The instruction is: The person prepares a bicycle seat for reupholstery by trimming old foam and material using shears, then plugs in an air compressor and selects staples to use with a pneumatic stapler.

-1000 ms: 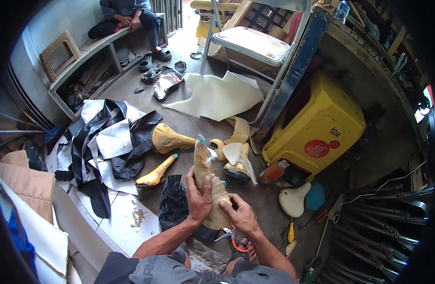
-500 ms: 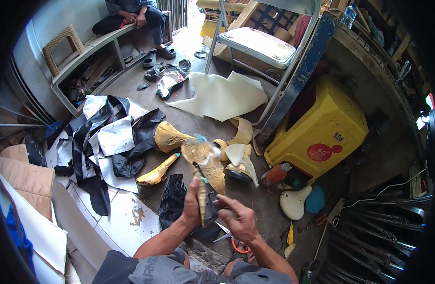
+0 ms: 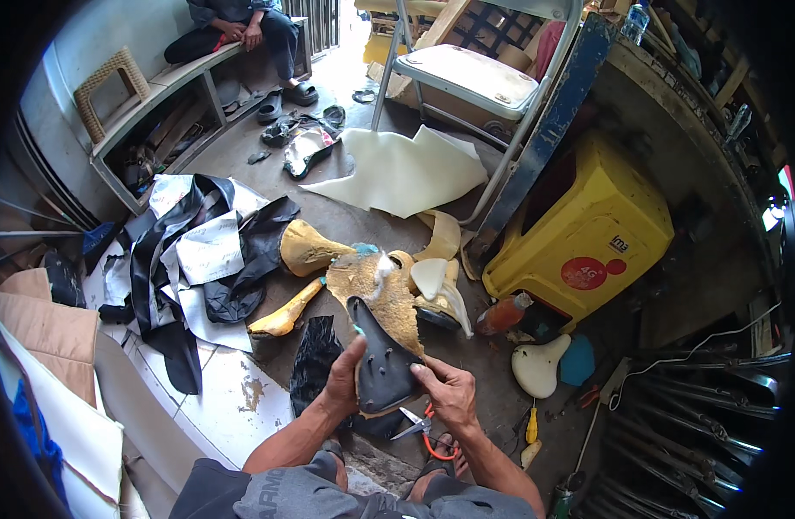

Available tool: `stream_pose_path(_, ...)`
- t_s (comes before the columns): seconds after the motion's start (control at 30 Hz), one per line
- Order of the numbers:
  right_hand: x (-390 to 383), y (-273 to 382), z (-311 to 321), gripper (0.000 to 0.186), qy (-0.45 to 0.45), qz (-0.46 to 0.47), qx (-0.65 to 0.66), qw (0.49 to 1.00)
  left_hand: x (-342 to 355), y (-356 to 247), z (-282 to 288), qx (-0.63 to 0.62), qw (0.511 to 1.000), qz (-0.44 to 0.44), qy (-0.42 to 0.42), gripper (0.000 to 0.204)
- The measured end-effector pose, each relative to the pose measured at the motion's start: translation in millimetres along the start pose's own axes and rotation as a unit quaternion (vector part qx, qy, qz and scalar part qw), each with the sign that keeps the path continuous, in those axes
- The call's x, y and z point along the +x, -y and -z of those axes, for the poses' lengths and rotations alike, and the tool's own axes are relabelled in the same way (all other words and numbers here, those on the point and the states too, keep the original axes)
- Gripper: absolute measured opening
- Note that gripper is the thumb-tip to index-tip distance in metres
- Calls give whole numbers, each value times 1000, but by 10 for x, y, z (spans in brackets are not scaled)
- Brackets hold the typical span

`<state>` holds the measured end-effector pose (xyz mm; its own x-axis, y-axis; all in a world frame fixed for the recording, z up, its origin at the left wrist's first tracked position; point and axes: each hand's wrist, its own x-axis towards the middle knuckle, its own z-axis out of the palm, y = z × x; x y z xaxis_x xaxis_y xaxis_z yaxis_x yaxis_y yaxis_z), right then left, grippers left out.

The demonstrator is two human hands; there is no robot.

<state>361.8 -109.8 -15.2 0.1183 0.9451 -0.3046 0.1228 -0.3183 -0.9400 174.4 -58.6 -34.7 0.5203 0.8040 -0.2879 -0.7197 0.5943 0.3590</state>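
Bicycle saddle [image 3: 382,363], black plastic base toward the camera, yellow foam padding [image 3: 376,290] at its far end; now turned upright between both hands above the floor, where a second ago it lay flatter with foam side up. Underside is now exposed for work. Left hand [image 3: 341,381] wraps the left edge, fingers closed on it; right hand [image 3: 449,389] pinches the right rim. Orange-handled scissors [image 3: 423,428] lie below. Yellow plastic crate [image 3: 588,233] at right carries a red round label; orange bottle [image 3: 504,313] beside it.

Yellow plastic stool [image 3: 588,242], folding chair [image 3: 467,73], white sheet [image 3: 406,173].
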Motion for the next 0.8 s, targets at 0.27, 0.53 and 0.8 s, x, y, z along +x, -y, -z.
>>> stream_pose_path(0.27, -1, 52, -59, 44, -25, 35, 37, 998, 25, 44, 50, 47, 998, 0, -48, 47)
stream_pose_path(0.53, 20, 65, -63, 47, -66, 81, 46, 993, 23, 41, 111, 73, 996, -4, -43, 52)
stream_pose_path(0.8, 54, 83, 38, 20, -123, 42, -10, 992, 8, 28, 65, 70, 997, -3, -31, 47)
